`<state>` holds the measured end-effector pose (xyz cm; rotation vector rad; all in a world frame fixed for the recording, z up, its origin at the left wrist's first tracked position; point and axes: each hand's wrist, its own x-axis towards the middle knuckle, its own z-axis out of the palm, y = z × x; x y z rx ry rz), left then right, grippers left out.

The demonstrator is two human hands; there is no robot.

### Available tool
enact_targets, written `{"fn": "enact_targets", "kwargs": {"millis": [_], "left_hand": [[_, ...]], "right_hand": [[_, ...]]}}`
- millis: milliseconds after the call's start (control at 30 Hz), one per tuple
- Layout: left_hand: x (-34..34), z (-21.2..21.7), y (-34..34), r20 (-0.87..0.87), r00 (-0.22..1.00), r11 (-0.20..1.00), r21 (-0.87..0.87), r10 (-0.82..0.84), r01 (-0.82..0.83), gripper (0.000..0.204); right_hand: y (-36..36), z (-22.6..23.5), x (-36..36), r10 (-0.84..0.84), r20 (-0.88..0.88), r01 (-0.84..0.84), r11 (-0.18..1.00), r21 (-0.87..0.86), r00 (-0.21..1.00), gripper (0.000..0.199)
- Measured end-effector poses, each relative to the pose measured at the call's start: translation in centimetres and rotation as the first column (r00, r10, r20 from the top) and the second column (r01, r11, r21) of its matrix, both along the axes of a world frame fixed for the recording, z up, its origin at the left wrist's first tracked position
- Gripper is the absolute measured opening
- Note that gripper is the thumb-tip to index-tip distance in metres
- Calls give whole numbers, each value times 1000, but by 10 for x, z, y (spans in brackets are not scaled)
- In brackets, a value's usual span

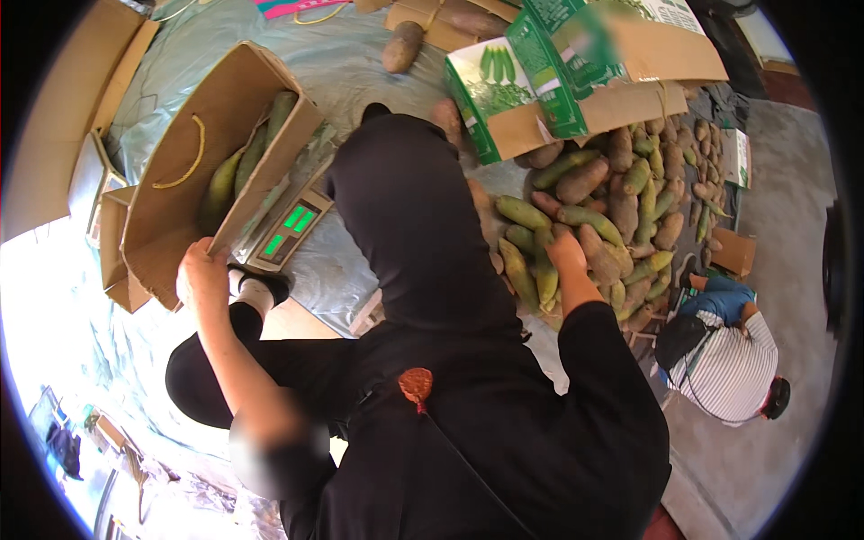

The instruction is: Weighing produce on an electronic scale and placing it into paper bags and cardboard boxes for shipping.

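Note:
My left hand [205, 274] pinches the near edge of an open cardboard box [166, 220]. Inside the box lie several long green radishes [222, 191]. It stands on a weighing scale [292, 232] with lit green displays. On the other side, my right hand [567, 256] is closed around the upper end of a green radish [545, 270], its fingertips partly hidden. That radish rests at the near left edge of a large heap [625, 202] of green and earth-brown root vegetables.
Green printed cartons [490, 99] stand behind the heap. A brown root [402, 47] lies on plastic sheeting [360, 76] at the back. At the right, another person in a striped shirt [733, 364] bends low. A small brown carton [733, 252] sits beyond the heap.

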<state>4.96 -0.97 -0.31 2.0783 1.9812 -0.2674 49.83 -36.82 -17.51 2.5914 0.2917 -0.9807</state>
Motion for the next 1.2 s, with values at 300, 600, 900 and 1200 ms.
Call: {"fn": "enact_targets", "kwargs": {"millis": [300, 600, 900, 1200], "left_hand": [[3, -5, 2, -45, 999, 999, -31, 15, -16, 26], [1, -12, -10, -43, 998, 992, 112, -52, 56, 15], [-6, -12, -11, -22, 998, 993, 106, -55, 57, 18], [-5, -18, -11, -46, 996, 987, 139, -78, 84, 14]], "right_hand": [[-66, -30, -21, -217, 27, 217, 976, -8, 976, 64], [-50, -21, -19, -431, -321, 534, 743, 405, 843, 54], [115, 82, -21, 135, -296, 180, 540, 822, 946, 56], [313, 230, -80, 590, 321, -391, -10, 920, 741, 62]]}}
